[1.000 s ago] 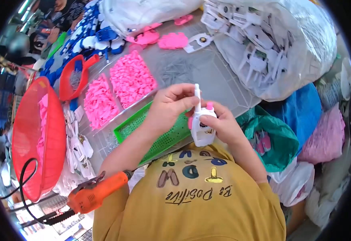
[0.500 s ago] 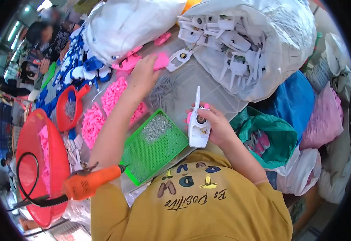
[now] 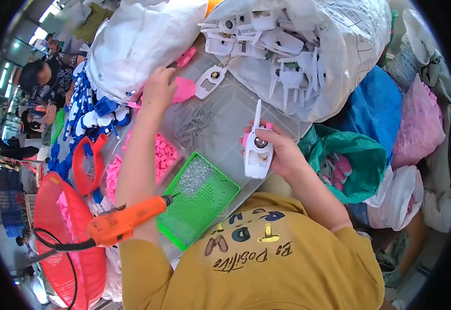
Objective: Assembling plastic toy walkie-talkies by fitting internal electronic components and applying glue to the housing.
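Observation:
In my right hand (image 3: 286,150) is a white walkie-talkie-shaped plastic housing (image 3: 259,161), its long antenna pointing up, with a dark round part inside. Pink plastic shows at its edge, behind my fingers. My left hand (image 3: 159,88) is stretched out over pink plastic shells (image 3: 185,90) beside the large white sack. Its fingers are bent and partly hidden, so whether they grip a shell is unclear. Another white housing (image 3: 210,81) lies just right of these shells. An orange electric screwdriver (image 3: 128,219) hangs by my left forearm, its tip over the green basket (image 3: 197,212) of small screws.
Loose grey pins (image 3: 193,124) lie mid-table near small pink parts (image 3: 164,157). An open sack (image 3: 334,98) of white housings stands far right; a green bag (image 3: 362,170) is nearer. A red basket (image 3: 70,243), red scoop (image 3: 87,170) and blue-white parts are left. Another person sits far left.
The whole view has shifted a little. My left hand remains among the pink shells, its fingers now drawn back from the right-hand shell. My right hand still holds the white housing.

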A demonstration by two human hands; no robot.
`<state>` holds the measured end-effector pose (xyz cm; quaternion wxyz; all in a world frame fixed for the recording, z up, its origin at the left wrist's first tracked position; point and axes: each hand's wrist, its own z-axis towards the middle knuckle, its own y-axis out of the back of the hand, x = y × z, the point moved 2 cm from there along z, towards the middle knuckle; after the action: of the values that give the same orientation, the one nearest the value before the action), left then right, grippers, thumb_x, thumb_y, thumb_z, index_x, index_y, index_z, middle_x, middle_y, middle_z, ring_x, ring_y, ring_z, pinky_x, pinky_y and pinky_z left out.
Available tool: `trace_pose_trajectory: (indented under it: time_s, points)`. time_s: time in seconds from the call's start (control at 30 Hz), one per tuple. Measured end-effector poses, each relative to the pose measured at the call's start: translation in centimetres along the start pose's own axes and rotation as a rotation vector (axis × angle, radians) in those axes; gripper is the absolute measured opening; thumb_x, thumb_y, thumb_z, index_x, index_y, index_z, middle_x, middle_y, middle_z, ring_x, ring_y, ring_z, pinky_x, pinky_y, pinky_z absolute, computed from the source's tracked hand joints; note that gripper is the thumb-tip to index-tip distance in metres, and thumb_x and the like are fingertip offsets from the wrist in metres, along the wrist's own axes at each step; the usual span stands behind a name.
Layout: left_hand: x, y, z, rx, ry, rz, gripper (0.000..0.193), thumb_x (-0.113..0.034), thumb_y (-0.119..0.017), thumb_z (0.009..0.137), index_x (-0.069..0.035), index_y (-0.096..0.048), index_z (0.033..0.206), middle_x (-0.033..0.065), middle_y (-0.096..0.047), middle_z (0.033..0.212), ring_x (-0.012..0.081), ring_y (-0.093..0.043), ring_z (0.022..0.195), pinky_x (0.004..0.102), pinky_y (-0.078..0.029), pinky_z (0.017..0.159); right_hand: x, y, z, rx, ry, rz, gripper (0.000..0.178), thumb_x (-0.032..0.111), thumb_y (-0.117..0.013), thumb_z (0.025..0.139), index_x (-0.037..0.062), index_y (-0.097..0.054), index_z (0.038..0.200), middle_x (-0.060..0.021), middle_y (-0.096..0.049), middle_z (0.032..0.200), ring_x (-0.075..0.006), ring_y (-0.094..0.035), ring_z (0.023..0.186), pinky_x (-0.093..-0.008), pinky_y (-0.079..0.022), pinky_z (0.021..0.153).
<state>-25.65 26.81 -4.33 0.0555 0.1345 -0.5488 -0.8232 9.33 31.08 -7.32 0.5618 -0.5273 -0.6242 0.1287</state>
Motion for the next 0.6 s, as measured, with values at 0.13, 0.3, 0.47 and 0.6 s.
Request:
trace_pose_trajectory:
  time_s: [0.13,0.3,0.47,0.6]
  points:
    - [0.7,0.9,-1.1,-0.087,-0.025,0.024,0.05,-0.007,-0.067,0.075,-0.004,-0.06,0.125,0.0194,-0.061,0.121,0.0385,-0.058,0.111,0.0457,-0.049,0.094,-0.2,0.2,0.7,0.015,0.017,0.03,0.043,0.015,-0.063,0.092,0.0037,-0.049,0.131,-0.0133,-0.063,0.12,-0.0264,-0.067,0.102,-0.0491,-0.057,0.09]
    - [-3.8,-0.4,-1.9,0.102,-0.211,-0.053,0.066,-0.01,-0.071,0.07,-0.009,-0.056,0.134,0.0175,-0.052,0.139,0.0384,-0.05,0.124,0.0442,-0.045,0.104,-0.7,0.0,0.7,0.036,0.023,0.018,0.043,0.016,-0.064,0.092,0.0034,-0.049,0.131,-0.0138,-0.063,0.119,-0.0269,-0.067,0.101,-0.048,-0.057,0.089]
    - [-2.4,-2.5,-1.3,0.264,-0.091,0.125,0.049,-0.007,-0.071,0.071,-0.003,-0.062,0.119,0.0174,-0.057,0.129,0.0384,-0.053,0.12,0.0445,-0.047,0.1,-0.9,-0.3,-0.3,0.041,0.01,0.022,0.041,0.016,-0.061,0.093,0.0035,-0.048,0.13,-0.014,-0.063,0.119,-0.027,-0.067,0.101,-0.0478,-0.057,0.089]
    - [-1.6,-1.1,-1.4,0.102,-0.112,0.081,0.039,-0.006,-0.071,0.072,-0.001,-0.064,0.11,0.0197,-0.059,0.118,0.0373,-0.058,0.109,0.0439,-0.049,0.095,-0.5,0.5,-0.3,0.011,0.028,0.092,0.036,0.015,-0.057,0.096,0.0042,-0.048,0.13,-0.0139,-0.063,0.119,-0.0274,-0.067,0.102,-0.0483,-0.056,0.089]
